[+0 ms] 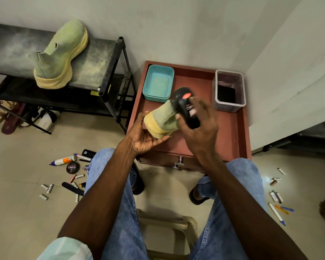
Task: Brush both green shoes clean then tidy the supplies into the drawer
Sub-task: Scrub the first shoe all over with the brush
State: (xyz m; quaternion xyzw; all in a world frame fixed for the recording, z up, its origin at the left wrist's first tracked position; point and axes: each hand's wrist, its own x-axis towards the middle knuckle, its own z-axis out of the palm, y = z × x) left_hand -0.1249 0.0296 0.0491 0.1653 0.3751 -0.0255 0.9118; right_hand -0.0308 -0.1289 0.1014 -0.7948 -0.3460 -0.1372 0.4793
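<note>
Green knit and a yellow sole: one shoe (162,120) is held over the red cabinet (231,128), the left hand (145,136) cupping its heel from below, fingers curled round the sole. The right hand (200,126) grips a black brush (186,107) laid against the upper. The other shoe (61,55) sits on the rack (101,59), well apart. Polish tin (73,167), glue bottle (64,160) and other small items lie scattered on the floor by the knees. The left grip looks light, so a hard stroke could twist the shoe loose and drop it against the teal tray (158,84). Shifting feet might kick supplies further out of reach.
</note>
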